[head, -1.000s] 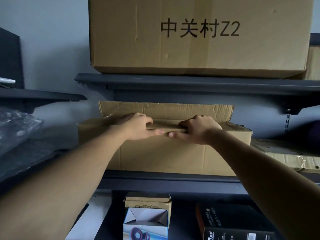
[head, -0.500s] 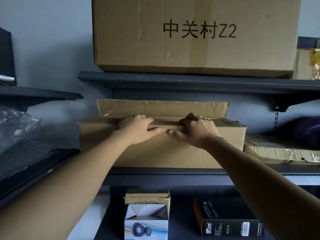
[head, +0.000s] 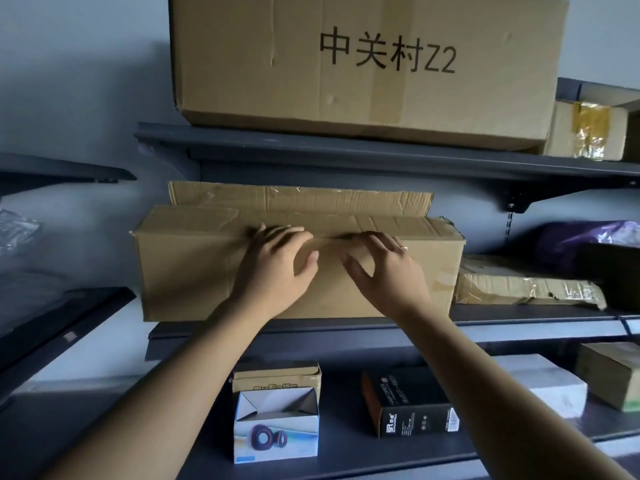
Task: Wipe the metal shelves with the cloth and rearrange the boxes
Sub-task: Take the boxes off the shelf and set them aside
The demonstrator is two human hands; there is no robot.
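A long brown cardboard box (head: pixel 194 268) with its back flap standing up sits on the middle dark metal shelf (head: pixel 519 323). My left hand (head: pixel 277 268) and my right hand (head: pixel 388 271) are side by side in front of the box's upper front edge, fingers spread and relaxed, fingertips at or just off the folded front flap. Neither hand holds anything. A larger box (head: pixel 363 64) with black printed characters rests on the top shelf (head: pixel 346 150). No cloth is in view.
On the lower shelf (head: pixel 346 455) stand a white open carton (head: pixel 277 427), a tan box (head: pixel 277 375) behind it, a black box (head: pixel 412 403), a white box (head: pixel 550 386) and a brown box (head: pixel 613 372). A crumpled taped package (head: pixel 519 285) lies right of the long box. Another dark shelf unit (head: pixel 52 323) stands at left.
Both hands have let go of the box's top front edge and opened, drawing slightly back toward me. The view has pulled back and tilted down, showing more of the lower shelf.
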